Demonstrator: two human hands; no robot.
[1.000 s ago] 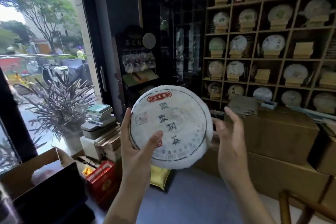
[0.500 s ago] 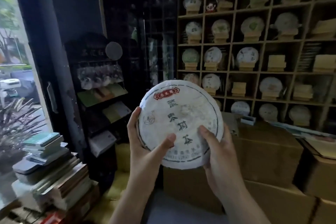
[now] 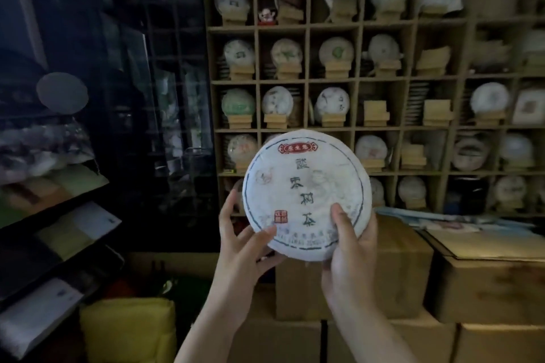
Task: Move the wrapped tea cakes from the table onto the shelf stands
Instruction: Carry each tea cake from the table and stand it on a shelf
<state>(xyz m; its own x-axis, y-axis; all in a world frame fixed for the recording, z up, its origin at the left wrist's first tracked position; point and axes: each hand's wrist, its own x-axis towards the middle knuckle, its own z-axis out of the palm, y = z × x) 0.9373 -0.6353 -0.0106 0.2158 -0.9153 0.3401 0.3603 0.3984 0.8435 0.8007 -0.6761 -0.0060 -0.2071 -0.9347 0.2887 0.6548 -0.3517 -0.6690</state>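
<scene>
A wooden grid shelf (image 3: 356,79) filled the upper right of the frame, most of its compartments holding round wrapped cakes propped upright on small wooden stands, while a few stands, such as one (image 3: 375,113) in the third row right of centre, stood bare. Stacked cardboard boxes (image 3: 486,289) ran along the lower right, below the shelf. A dark display rack (image 3: 59,215) with slanted trays of packets took up the left side, and a yellow bag (image 3: 129,330) sat at the bottom left beneath it. At the centre of the frame, in front of the shelf's lower rows, the wrapped tea cake (image 3: 306,194) was held upright with its printed face toward the camera, a red label at its top and dark characters running down its middle. The left hand (image 3: 244,247) gripped its lower left edge, thumb lying across the front of the wrapper and fingers curled behind. The right hand (image 3: 351,247) clamped the lower right edge, thumb pressed on the front and the fingers out of sight behind the cake. A small red and white figurine (image 3: 267,16) stood in a top-row compartment.
</scene>
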